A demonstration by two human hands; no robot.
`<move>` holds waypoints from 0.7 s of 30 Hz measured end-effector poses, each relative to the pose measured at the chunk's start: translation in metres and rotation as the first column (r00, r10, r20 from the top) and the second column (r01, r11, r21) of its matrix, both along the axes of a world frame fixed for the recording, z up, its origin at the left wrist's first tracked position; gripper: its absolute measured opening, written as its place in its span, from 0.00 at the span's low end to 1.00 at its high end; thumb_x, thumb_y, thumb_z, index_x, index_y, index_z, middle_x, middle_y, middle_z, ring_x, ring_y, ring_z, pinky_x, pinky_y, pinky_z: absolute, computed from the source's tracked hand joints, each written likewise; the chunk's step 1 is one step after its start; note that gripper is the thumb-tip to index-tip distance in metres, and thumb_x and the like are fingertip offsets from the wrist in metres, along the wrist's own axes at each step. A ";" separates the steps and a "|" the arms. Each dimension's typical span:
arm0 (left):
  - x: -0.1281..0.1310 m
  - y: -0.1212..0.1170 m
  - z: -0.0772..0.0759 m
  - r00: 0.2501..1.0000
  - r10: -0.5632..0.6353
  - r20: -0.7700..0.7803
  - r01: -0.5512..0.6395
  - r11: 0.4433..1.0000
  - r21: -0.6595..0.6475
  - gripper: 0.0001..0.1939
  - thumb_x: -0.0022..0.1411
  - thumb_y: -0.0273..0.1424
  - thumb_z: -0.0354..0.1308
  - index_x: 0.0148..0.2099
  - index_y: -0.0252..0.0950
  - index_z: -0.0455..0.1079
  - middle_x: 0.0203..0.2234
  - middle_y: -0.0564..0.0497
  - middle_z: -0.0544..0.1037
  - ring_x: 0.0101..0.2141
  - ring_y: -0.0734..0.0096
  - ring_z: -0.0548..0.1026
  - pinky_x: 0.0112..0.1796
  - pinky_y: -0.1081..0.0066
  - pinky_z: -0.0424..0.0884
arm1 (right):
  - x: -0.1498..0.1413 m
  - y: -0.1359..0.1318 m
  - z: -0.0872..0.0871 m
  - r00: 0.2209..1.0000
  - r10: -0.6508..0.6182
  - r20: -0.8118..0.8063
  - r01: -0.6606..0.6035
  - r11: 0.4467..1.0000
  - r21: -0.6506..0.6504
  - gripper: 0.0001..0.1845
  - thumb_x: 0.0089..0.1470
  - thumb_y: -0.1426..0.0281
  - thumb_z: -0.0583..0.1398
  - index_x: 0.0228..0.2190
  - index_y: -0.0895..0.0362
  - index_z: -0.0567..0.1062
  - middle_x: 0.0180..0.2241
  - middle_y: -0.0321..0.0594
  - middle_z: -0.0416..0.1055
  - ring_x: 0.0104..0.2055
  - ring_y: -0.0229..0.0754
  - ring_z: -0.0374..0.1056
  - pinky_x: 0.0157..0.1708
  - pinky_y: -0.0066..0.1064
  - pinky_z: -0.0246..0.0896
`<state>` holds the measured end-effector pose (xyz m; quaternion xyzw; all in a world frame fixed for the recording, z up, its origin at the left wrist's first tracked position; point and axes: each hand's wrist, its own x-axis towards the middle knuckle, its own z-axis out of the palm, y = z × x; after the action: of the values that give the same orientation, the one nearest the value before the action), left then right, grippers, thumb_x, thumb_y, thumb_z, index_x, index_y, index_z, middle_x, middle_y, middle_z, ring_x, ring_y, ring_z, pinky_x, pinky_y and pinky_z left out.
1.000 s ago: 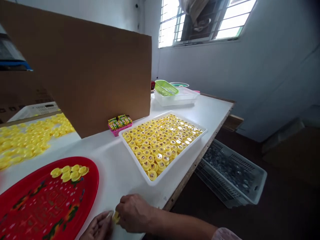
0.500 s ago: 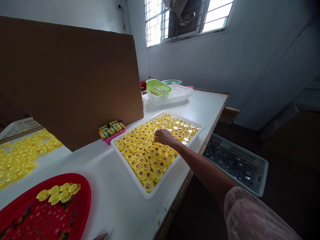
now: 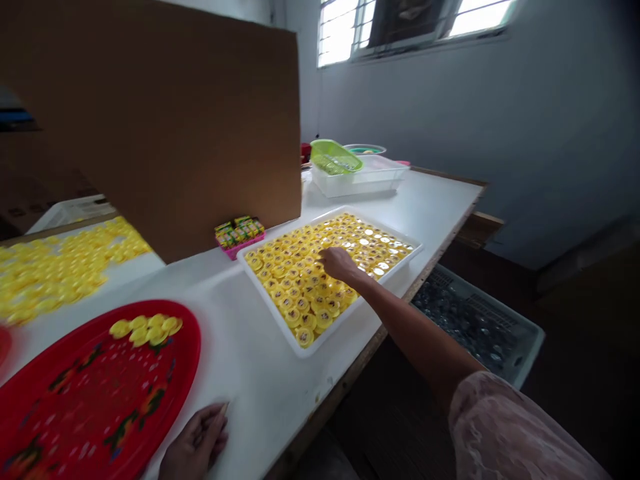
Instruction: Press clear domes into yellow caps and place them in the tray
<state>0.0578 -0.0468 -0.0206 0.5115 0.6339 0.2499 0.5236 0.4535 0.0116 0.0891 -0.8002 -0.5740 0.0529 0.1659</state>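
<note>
My right hand [image 3: 338,262] reaches out over the white tray [image 3: 280,331], which is packed with several yellow caps [image 3: 300,303]. Its fingers curl down onto the caps near the tray's middle, and what they hold, if anything, is hidden. My left hand [image 3: 196,445] rests on the white table [image 3: 250,373] at the near edge, right beside the red tray [image 3: 75,400]. Its fingers lie loosely bent and nothing shows in them. A small cluster of yellow caps [image 3: 147,329] lies on the far side of the red tray.
A tall brown cardboard sheet [image 3: 165,127] stands behind the trays. A small pink basket of packets [image 3: 239,234] sits at its foot. Loose yellow caps [image 3: 55,267] cover the table at left. A green basket [image 3: 334,156] rests on a clear box [image 3: 365,179]. A grey crate [image 3: 480,327] stands on the floor.
A second ago both hands were together at the near table edge on a yellow cap. My right hand then went out to the white tray and stays there; my left hand remains near the edge.
</note>
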 end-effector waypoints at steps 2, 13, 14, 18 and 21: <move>-0.005 -0.004 0.012 0.997 -0.064 0.033 0.064 0.998 -0.025 0.28 0.44 0.50 0.61 0.40 0.33 0.70 0.27 0.50 0.78 0.27 0.66 0.76 0.30 0.70 0.74 | -0.029 -0.013 -0.002 0.999 0.031 0.012 -0.032 0.997 0.067 0.15 0.59 0.72 0.52 0.44 0.62 0.73 0.42 0.53 0.72 0.44 0.48 0.67 0.42 0.34 0.59; -0.090 -0.027 0.059 0.972 0.167 -0.163 -0.121 0.958 0.260 0.19 0.54 0.44 0.56 0.39 0.32 0.72 0.26 0.50 0.77 0.23 0.74 0.71 0.25 0.75 0.68 | -0.263 -0.094 -0.068 0.311 0.891 -0.331 -0.873 0.405 0.272 0.12 0.54 0.77 0.54 0.39 0.59 0.75 0.40 0.44 0.74 0.42 0.40 0.68 0.43 0.28 0.61; -0.095 -0.031 0.055 0.967 0.158 -0.198 -0.104 0.960 0.261 0.19 0.54 0.44 0.55 0.39 0.33 0.73 0.28 0.49 0.78 0.24 0.74 0.71 0.26 0.75 0.68 | -0.274 -0.096 -0.071 0.243 0.918 -0.315 -0.906 0.330 0.265 0.12 0.53 0.78 0.54 0.38 0.59 0.75 0.41 0.43 0.73 0.44 0.39 0.67 0.46 0.28 0.59; -0.102 -0.047 0.035 0.951 0.046 -0.306 0.049 0.953 0.298 0.16 0.57 0.42 0.53 0.41 0.37 0.74 0.37 0.48 0.79 0.29 0.71 0.73 0.31 0.73 0.70 | -0.293 -0.096 -0.076 0.066 0.975 -0.210 -0.984 0.099 0.151 0.09 0.53 0.79 0.55 0.31 0.59 0.74 0.42 0.42 0.73 0.44 0.39 0.66 0.49 0.29 0.54; -0.101 -0.053 0.025 0.918 -0.015 -0.396 0.157 0.932 0.327 0.15 0.58 0.40 0.52 0.40 0.38 0.74 0.37 0.49 0.78 0.30 0.70 0.74 0.34 0.72 0.70 | -0.293 -0.095 -0.078 0.068 0.987 -0.144 -0.997 0.071 0.016 0.09 0.54 0.78 0.55 0.26 0.59 0.73 0.37 0.41 0.74 0.39 0.39 0.66 0.44 0.30 0.55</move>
<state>-0.0436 -0.0996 0.0047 0.6639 0.6460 0.2298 0.2984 0.1609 -0.0834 0.0107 -0.1974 -0.9509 0.2232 0.0837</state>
